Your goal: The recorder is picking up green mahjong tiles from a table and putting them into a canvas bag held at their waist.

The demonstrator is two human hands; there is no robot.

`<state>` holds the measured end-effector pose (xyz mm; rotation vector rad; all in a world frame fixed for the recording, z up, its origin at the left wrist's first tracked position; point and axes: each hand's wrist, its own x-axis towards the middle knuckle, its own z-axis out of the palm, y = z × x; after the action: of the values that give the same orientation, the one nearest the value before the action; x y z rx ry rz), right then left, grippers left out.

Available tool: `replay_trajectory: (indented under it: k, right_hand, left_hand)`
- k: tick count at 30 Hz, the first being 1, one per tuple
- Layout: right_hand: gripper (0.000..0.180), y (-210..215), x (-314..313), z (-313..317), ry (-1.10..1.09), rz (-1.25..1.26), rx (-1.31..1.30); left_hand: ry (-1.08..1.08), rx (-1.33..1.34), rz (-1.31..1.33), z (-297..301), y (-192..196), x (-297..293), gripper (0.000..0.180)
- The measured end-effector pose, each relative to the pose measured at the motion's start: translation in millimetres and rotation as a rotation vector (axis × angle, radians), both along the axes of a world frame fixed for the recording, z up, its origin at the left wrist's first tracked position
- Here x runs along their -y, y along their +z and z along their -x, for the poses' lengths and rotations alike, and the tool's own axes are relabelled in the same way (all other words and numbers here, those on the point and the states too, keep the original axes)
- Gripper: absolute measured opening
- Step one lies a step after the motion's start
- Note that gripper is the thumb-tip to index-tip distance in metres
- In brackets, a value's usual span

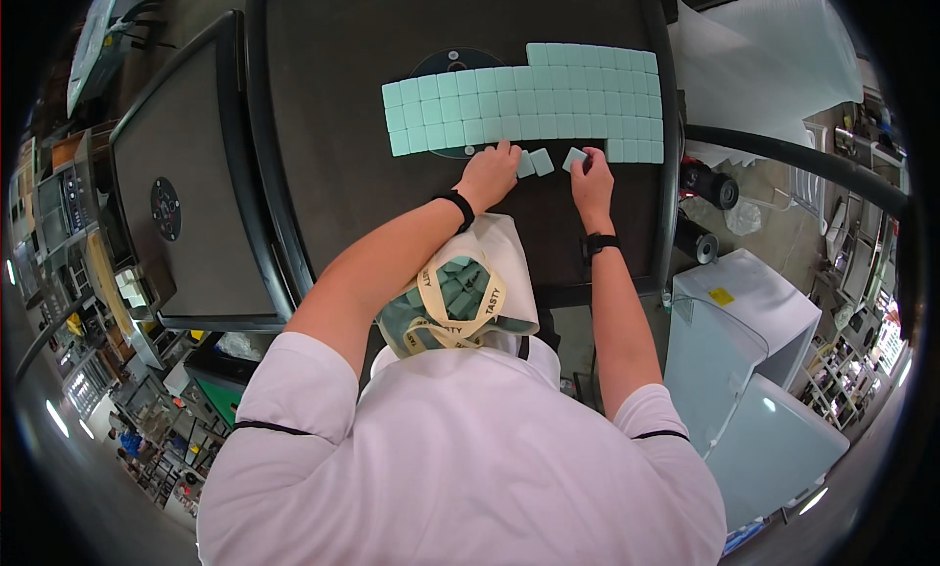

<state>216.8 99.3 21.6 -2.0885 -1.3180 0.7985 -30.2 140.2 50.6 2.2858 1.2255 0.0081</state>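
Laying mint tiles (529, 101) in rows on the dark table (333, 125), right hand (590, 179) pinching one tile (574, 159) beside the unfinished bottom row, left hand (488, 172) flat by two loose tiles (535, 163), more waiting in the bag (460, 292).

- Ahead of your hands, the block of pale green tiles (524, 101) bars the far worktop (323, 106).
- Two loose tiles (535, 163) lie between your hands.
- The open cloth bag (460, 292) fills the near edge.
- Left of the tiles, the dark surface lies free.
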Motion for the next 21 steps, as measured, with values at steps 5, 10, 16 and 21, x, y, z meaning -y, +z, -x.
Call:
replay_trajectory:
  k: [5,10,16,21]
  right_hand:
    - [0.034,8,0,2,0.139,-0.202,0.281]
    - [0.049,14,0,17,0.381,-0.152,0.17]
    - [0.073,32,6,28,0.66,0.016,0.399]
    - [0.068,23,14,30,0.61,-0.019,0.34]
  left_hand:
    - [-0.012,0.019,-0.035,-4,-1,-1,0.051]
    - [-0.046,0.02,-0.087,-5,-7,-1,0.05]
    - [-0.126,0.003,-0.14,2,-1,-4,0.045]
    - [-0.124,-0.01,0.008,16,1,-13,0.047]
